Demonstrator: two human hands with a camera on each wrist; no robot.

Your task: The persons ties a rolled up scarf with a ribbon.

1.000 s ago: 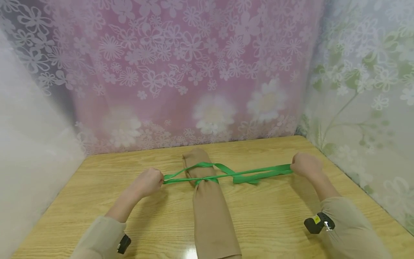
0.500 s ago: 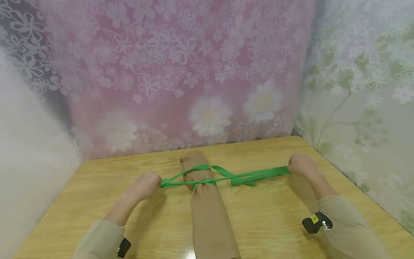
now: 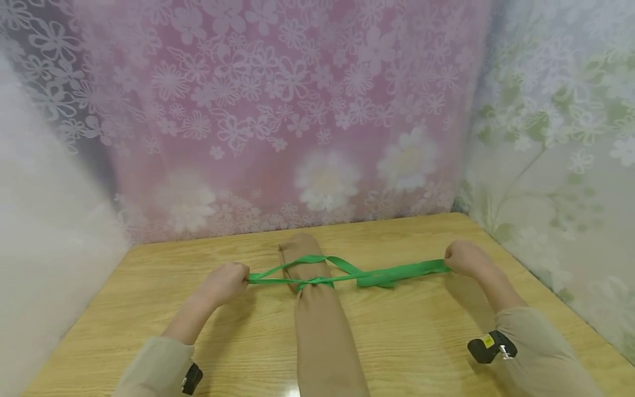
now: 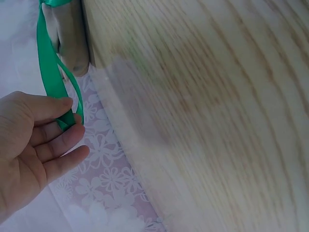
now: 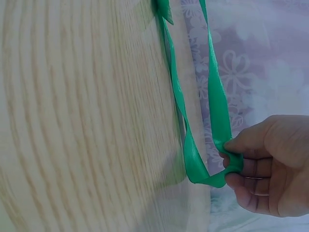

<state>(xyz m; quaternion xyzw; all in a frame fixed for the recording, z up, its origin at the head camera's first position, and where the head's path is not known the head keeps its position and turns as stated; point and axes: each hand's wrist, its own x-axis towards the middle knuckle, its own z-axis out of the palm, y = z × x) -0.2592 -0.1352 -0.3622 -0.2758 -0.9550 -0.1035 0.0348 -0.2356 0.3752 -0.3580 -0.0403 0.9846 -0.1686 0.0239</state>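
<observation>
A green ribbon (image 3: 407, 272) is tied round a long rolled brown cloth (image 3: 324, 336), gathering it in near its far end. My left hand (image 3: 229, 282) pinches the ribbon between thumb and fingers on the left; the left wrist view shows the same hand (image 4: 41, 137) with two strands leading from it. Out to the right, my right hand (image 3: 466, 258) pinches a folded length of ribbon, which loops round the fingers (image 5: 248, 186) in the right wrist view. Between the hands the ribbon runs nearly straight over the knot, and a slack loop arches over the cloth behind it.
The wooden table (image 3: 412, 342) lies under the cloth and both hands. A pink flowered curtain (image 3: 278, 110) hangs behind its far edge, and pale flowered sheets (image 3: 560, 165) stand on either side. Each sleeve carries a black device (image 3: 491, 346).
Both hands keep their hold and stay almost in place. The right-hand ribbon strands have drawn closer together, and the whole view has shifted slightly.
</observation>
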